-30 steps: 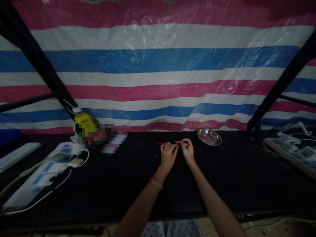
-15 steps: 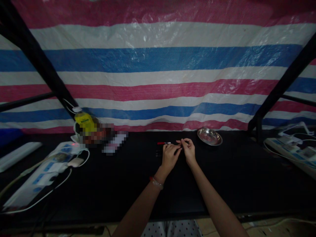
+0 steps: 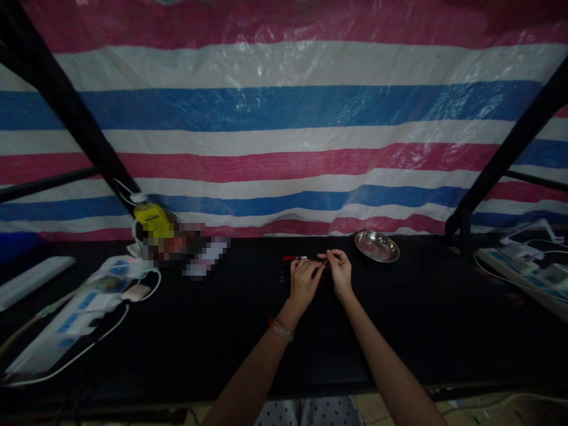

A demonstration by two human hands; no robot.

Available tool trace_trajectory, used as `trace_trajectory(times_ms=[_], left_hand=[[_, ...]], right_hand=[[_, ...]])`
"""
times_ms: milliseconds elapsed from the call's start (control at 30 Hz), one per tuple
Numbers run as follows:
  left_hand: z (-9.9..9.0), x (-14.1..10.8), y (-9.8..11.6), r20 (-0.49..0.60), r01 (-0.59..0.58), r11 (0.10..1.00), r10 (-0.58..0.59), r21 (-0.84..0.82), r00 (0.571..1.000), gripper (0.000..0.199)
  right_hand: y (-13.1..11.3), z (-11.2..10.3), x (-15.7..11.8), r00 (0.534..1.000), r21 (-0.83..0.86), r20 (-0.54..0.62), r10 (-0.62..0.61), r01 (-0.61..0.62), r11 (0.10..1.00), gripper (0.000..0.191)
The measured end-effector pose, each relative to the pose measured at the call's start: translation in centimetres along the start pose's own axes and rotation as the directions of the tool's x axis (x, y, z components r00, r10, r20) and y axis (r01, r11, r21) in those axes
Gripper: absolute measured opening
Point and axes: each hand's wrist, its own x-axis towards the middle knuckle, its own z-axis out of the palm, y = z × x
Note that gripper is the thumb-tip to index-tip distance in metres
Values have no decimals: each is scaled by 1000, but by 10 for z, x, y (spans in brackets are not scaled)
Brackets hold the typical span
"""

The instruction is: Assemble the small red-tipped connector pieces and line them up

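Note:
Above the black table (image 3: 213, 331), my left hand (image 3: 305, 280) and my right hand (image 3: 339, 273) meet at their fingertips. Both are closed in a pinch around something small and dark, too little to make out. Just beyond my left hand lies a red tool with a pale tip (image 3: 291, 258), partly covered by the fingers. A few small dark pieces (image 3: 284, 276) rest left of that hand, their kind unclear. To the right of my right hand sits a shiny round metal dish (image 3: 377, 246).
At left are a white power strip (image 3: 75, 319) with plugs and cables, a yellow bottle (image 3: 153, 219) and a blurred-out flat item (image 3: 207, 258). Another power strip (image 3: 528, 278) lies at right. A striped plastic sheet (image 3: 284, 106) hangs behind, between black frame posts.
My left hand has shifted very slightly, and its fingertips have moved a little against those of my right hand. The dish and the red tool have stayed in place.

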Motion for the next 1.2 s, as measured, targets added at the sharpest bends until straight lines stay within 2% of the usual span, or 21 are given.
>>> trace_trajectory(times_ms=[100,267,700,933,1100,1200], left_hand=[[0,0,0,6,3,1000,-3,0,1000,10],[1,0,-1,-8,-5,1000,5,-6,1000,10],[1,-1,0,13,-32,999,32,-44,999,9],[3,-1,-2,-4,-67,996,66,-60,998,12],[3,0,-3,-72,-63,996,59,-57,996,13],[3,0,-2,-66,-69,995,64,-67,996,13]], right_hand=[[1,2,-3,999,2,42,7,-8,1000,39],[1,2,-1,1000,23,-15,9,-9,1000,39],[-2,2,0,988,80,33,148,-150,985,36],[-2,0,2,984,86,52,170,-174,981,36],[-4,1,1,980,135,57,190,-196,971,39],[-5,0,0,976,99,84,203,-210,973,35]])
